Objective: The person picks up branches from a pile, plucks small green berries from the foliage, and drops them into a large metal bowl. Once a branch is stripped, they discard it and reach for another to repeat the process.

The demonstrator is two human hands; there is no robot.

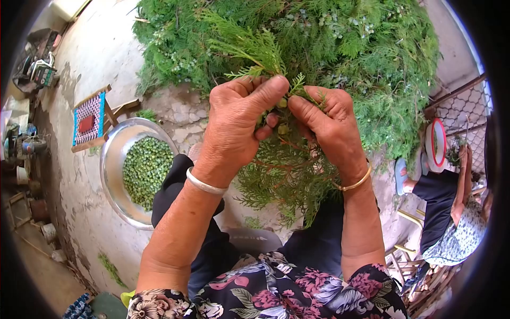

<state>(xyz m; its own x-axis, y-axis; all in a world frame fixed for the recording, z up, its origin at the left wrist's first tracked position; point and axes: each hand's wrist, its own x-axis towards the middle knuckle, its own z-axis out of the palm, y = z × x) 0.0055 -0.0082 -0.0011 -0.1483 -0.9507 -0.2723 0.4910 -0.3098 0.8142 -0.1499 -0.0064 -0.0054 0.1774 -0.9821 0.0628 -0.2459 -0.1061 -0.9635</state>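
My left hand (236, 114) is closed around a leafy evergreen branch (289, 170), its thumb pressed against the stem. Bright green foliage sticks up above that hand, and the rest of the branch hangs down between my forearms. My right hand (329, 114) pinches at the same branch with thumb and fingers, beside a small green cone (283, 102). Exactly what lies between the right fingertips is partly hidden. Left of my knee stands a wide metal basin (112, 183) with many small green cones (147, 173) heaped in it.
A large pile of evergreen branches (361, 64) lies in front of me. A folding stool (90, 121) with a woven seat stands at the left. On the right, another person (451, 212) sits near a white, red-rimmed basin (435, 143) and a wire-mesh panel (467, 106).
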